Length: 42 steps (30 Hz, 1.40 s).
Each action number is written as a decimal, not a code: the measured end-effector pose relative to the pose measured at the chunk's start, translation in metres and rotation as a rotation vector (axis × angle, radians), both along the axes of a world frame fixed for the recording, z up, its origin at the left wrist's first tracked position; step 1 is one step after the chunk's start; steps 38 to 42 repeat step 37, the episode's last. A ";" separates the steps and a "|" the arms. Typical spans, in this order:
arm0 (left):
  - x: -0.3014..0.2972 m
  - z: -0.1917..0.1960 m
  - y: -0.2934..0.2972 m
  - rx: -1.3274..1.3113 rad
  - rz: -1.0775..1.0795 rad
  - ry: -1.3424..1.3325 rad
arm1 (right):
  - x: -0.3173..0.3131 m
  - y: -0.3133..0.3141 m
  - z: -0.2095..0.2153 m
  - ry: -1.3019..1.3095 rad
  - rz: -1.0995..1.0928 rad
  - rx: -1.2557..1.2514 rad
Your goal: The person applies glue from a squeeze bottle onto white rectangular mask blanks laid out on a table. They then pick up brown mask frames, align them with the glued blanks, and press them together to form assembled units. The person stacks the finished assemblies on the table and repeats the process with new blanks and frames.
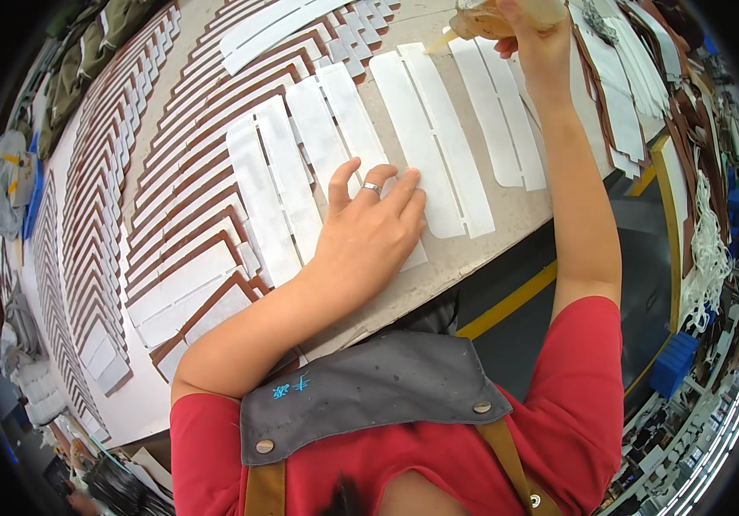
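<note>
My left hand, with a ring on one finger, lies with its fingers apart on the white slotted strips. Under and beside it are a white strip pair and another pair to its left. My right hand is raised at the upper edge, closed around a translucent squeeze bottle with yellowish contents. The bottle's nozzle points down and left, close to the top end of a white strip pair. One more pair lies right of it, below the bottle. The picture's edge cuts off part of the bottle.
Overlapping rows of brown-edged white pieces cover the table's left side. Another white strip lies across them at the top. Stacked white and brown strips are at the right. Further right hang white cords above a blue bin.
</note>
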State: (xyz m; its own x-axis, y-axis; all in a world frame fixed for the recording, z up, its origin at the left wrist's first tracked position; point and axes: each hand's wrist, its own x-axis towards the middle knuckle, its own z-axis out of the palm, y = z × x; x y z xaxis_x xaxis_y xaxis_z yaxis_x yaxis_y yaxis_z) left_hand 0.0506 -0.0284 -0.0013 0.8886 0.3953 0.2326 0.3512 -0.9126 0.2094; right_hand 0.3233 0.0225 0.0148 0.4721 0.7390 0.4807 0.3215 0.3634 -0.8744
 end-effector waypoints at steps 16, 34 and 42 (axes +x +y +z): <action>0.003 0.003 -0.002 0.019 -0.004 0.011 | 0.005 -0.097 -0.011 0.018 -0.072 -0.177; -0.008 0.010 0.001 -0.116 0.012 -0.045 | 0.025 -0.182 0.035 0.826 0.479 0.188; -0.017 0.026 0.001 -0.129 0.043 -0.088 | 0.042 -0.175 0.068 0.698 0.182 0.137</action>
